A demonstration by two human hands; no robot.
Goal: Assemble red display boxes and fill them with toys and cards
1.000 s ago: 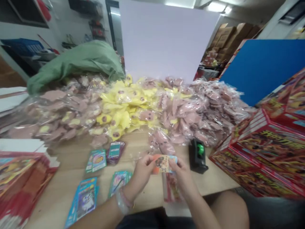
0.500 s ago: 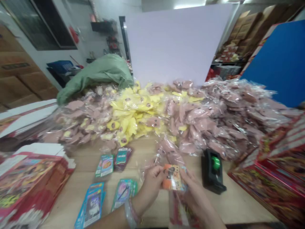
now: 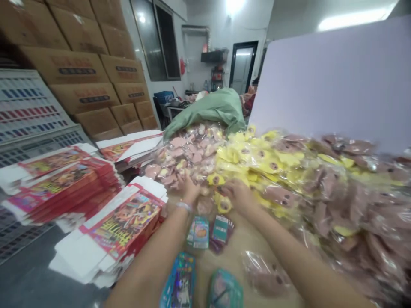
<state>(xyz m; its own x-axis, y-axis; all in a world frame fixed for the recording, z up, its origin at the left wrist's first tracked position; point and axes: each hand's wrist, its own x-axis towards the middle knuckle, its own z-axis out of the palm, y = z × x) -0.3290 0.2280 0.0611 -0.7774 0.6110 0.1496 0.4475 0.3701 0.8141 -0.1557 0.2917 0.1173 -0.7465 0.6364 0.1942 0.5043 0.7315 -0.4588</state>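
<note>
My left hand reaches into a heap of pinkish toys in clear bags; its fingers are blurred against the heap, so their grip is unclear. Beside it, my right hand has its fingers drawn together at the edge of the yellow bagged toys. What is between those fingers is too blurred to make out. Below the hands lie a teal card pack and a fanned stack of cards. Closer to me are blue card packs and green card packs.
A bagged pink toy rests under my right forearm. Stacks of flattened printed boxes stand on the left. Behind the heap are a green sack and a pale panel. More bagged pink toys cover the right side.
The view has swung left. Both hands have moved from the near table, where they held an orange picture card over a bagged toy, forward to the heap. The card is no longer visible in them.
</note>
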